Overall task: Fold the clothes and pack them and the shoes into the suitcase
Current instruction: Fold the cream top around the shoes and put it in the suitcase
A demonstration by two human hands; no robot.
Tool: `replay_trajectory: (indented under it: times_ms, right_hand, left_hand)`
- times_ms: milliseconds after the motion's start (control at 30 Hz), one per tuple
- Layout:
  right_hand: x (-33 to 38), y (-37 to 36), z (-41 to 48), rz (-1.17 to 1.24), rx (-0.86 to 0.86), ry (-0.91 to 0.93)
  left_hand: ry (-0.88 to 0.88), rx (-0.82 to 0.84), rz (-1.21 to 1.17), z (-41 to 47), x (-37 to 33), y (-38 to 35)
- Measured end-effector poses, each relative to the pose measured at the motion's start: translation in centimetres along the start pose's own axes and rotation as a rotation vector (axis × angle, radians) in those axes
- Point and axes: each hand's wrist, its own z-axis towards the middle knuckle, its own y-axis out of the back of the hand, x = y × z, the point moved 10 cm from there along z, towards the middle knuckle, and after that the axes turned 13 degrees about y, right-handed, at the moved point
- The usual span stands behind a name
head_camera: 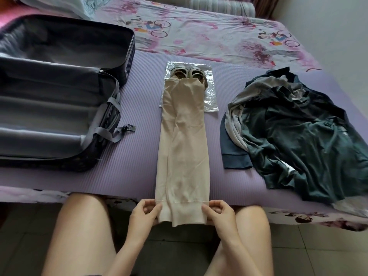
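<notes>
A cream garment (183, 140), folded into a long narrow strip, lies down the middle of the purple mat (139, 108). Its near hem hangs over the bed's front edge. My left hand (144, 214) pinches the hem's left corner and my right hand (218, 212) pinches its right corner. The strip's far end covers part of a pair of shoes (187, 73) that sit on a clear plastic bag (209, 96). An open dark suitcase (59, 92) lies at the left, nothing in it. A heap of dark green, grey and navy clothes (294, 132) lies at the right.
The mat lies on a bed with a floral sheet (209, 34). A suitcase strap with a buckle (129, 127) trails onto the mat. Pillows and rolled bedding sit at the far edge. My bare knees are below the bed edge, over a tiled floor.
</notes>
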Motion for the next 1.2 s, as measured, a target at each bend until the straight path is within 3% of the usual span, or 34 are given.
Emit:
replay_trajectory:
  times_ms: [200, 533, 600, 700, 767, 1200]
  right_hand:
    - [2.6, -0.4, -0.3, 0.095, 0.012, 0.007]
    - [11.9, -2.1, 9.0, 0.437, -0.060, 0.039]
    - [12.4, -2.0, 11.2, 0.354, -0.108, 0.088]
    - [11.0, -1.0, 11.8, -0.128, -0.168, 0.190]
    - [9.5, -1.1, 10.9, -0.270, -0.140, 0.229]
    - [7.3, -1.2, 10.1, -0.309, -0.089, 0.254]
  left_hand:
    - [0.022, 0.074, -0.102, -0.5, -1.4, 0.9]
    - [-0.113, 0.156, -0.202, 4.3, -15.4, -0.9]
    - [-0.168, 0.070, -0.130, 6.4, -17.4, -0.6]
    - [-0.223, -0.147, 0.177, 7.7, -17.0, 0.5]
    - [-0.232, -0.146, 0.262, 7.6, -14.9, 0.2]
    - [-0.254, -0.187, 0.328, 6.5, -11.7, -0.2]
